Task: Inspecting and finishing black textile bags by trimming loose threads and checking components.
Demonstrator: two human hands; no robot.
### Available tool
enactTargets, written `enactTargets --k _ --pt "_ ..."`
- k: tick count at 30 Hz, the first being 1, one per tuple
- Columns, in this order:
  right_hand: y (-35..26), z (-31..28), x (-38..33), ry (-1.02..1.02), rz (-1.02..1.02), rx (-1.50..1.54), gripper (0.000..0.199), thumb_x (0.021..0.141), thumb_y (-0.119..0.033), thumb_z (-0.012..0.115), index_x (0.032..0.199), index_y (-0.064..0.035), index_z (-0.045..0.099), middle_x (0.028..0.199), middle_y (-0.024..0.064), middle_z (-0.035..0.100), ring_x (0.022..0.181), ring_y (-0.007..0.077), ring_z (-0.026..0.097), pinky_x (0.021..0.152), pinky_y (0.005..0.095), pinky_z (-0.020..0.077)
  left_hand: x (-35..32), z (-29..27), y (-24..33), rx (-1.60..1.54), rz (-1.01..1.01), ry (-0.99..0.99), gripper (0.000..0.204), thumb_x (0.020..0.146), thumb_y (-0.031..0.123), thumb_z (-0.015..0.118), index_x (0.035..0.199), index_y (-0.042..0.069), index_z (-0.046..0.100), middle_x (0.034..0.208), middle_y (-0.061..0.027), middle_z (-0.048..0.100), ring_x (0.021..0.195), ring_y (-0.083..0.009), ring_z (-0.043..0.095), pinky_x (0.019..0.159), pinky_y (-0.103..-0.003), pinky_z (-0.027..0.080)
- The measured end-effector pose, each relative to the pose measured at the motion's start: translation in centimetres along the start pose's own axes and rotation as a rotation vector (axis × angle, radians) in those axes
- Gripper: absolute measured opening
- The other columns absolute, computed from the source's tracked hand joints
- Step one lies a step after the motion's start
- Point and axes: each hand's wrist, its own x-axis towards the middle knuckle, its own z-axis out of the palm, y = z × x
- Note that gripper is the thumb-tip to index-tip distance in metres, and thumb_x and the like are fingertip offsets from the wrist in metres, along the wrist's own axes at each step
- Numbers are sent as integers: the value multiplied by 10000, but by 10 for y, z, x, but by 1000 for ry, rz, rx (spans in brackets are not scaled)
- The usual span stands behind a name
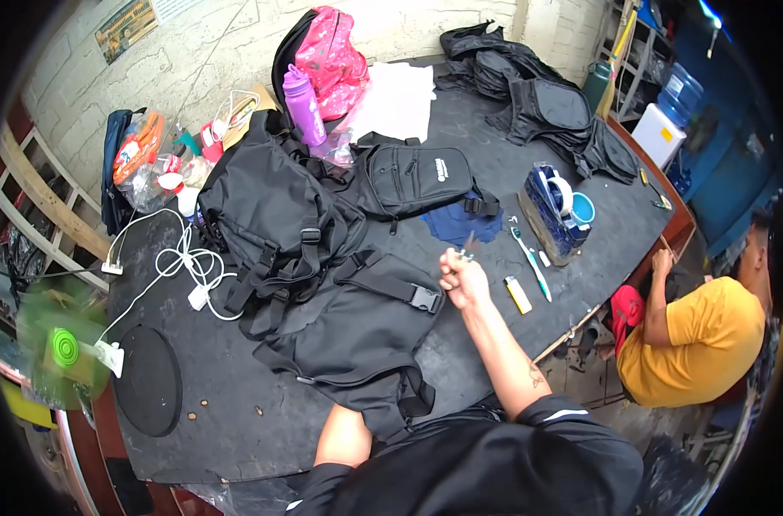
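Note:
My right hand (pixel 464 282) is raised over the table, closed around small metal scissors (pixel 468 248) whose blades point away from me; motion blurs them a little. Just left of it lies a black backpack (pixel 366 322) with straps and a buckle. My left forearm (pixel 344 434) goes in under the backpack's near edge, so that hand and its fingers are hidden. Beyond the scissors are dark blue fabric pieces (pixel 464 222) and a black sling bag (pixel 417 179).
Right of my hand lie a yellow lighter (pixel 518 295), a toothbrush (pixel 531 262) and a tool box (pixel 550 215). More black bags (pixel 267 198) and a purple bottle (pixel 304 107) stand farther back. White cables (pixel 189 258) coil at left. A person in yellow (pixel 697 340) sits at right.

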Motion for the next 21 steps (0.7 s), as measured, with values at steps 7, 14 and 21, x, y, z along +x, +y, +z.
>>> enactTargets --k 7,14,21 --pt "10 -22 -40 -2 -289 -829 300 884 -186 605 1105 -44 461 912 17 473 875 92 459 798 229 386 25 -74 33 -333 174 1 549 903 351 438 1371 74 364 1391 -130 377 1289 -234 347 1063 -328 286" --pt "10 -2 -56 -36 -301 -670 194 811 -13 629 1002 7 604 904 25 577 868 101 538 790 236 431 18 -39 16 -91 70 -86 470 942 290 389 1324 19 424 1305 -153 470 1195 -258 448 1010 -324 348" --pt "6 0 -50 29 -417 -766 170 763 12 660 932 21 653 858 36 561 811 104 550 751 234 440 11 -41 17 -610 105 46 493 914 305 411 1334 45 408 1332 -148 441 1230 -243 415 1039 -321 314"
